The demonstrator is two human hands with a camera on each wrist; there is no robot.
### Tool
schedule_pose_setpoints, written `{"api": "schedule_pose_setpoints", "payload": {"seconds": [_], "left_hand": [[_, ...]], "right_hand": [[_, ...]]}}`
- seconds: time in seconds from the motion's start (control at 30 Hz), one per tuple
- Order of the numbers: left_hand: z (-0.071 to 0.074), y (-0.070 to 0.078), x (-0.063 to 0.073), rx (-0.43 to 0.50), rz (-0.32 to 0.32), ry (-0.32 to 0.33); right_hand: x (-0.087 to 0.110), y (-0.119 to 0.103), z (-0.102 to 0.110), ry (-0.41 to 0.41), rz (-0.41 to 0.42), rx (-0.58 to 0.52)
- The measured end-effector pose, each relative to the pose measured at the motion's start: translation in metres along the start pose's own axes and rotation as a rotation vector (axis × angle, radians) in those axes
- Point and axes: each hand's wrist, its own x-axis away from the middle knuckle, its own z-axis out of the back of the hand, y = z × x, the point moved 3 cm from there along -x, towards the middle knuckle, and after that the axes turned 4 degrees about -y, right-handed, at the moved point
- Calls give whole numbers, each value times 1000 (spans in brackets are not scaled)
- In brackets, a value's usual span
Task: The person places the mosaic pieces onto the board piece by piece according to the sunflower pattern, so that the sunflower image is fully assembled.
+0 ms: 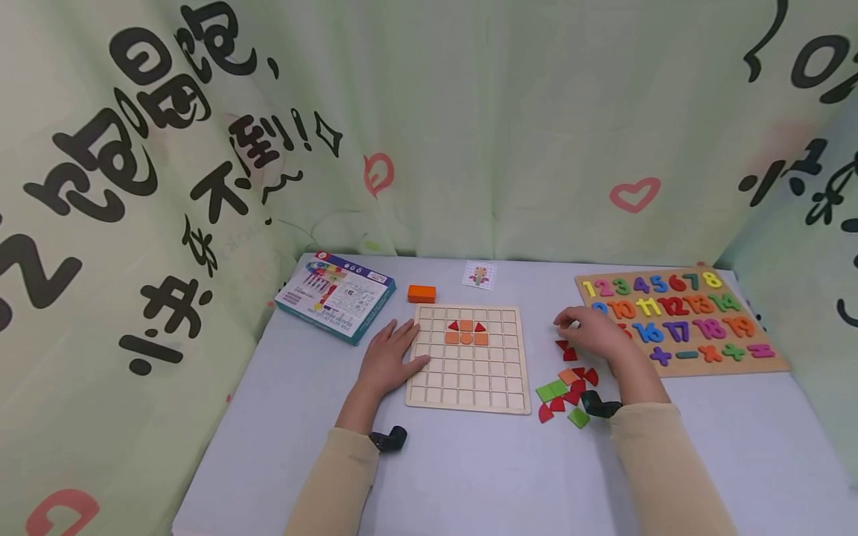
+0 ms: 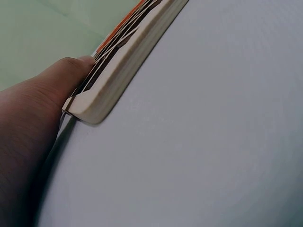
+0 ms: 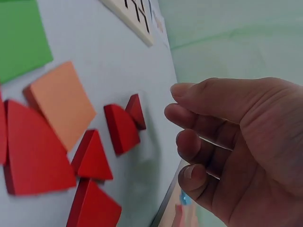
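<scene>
A wooden grid board [image 1: 467, 383] lies on the table. My left hand [image 1: 387, 359] rests at its left edge, fingers spread and thumb on the board; the left wrist view also shows the thumb [image 2: 71, 75] on it. Near the board's top sit orange pieces [image 1: 465, 325] and two red triangles [image 1: 480, 327]. To the right of the board, my right hand [image 1: 595, 333] hovers above the table, its fingers loosely bent. In the right wrist view, nothing shows between thumb and fingers. Below it lie red pieces [image 3: 38, 151], an orange square [image 3: 61, 104] and green squares [image 3: 21, 38].
A number board [image 1: 687, 357] lies at the right, partly behind my right hand. Behind the grid board are an orange block [image 1: 421, 294] and a small picture card [image 1: 479, 275]. A flat puzzle box [image 1: 335, 295] lies at the back left, before a printed curtain [image 1: 536, 149].
</scene>
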Motion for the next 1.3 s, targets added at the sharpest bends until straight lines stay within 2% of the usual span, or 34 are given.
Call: {"api": "schedule_pose_setpoints", "payload": {"seconds": [0.27,0.7,1.07,1.3], "left_hand": [[0,0,-1,-11,0,-4],[1,0,-1,5,-7,2],[1,0,0,10,1,-3],[2,1,0,15,-5,5]], "right_hand": [[6,11,-6,-41,-33,-23],[1,13,-15,20,10,20],[1,19,-14,11,-43,12],[0,19,-14,10,-41,16]]}}
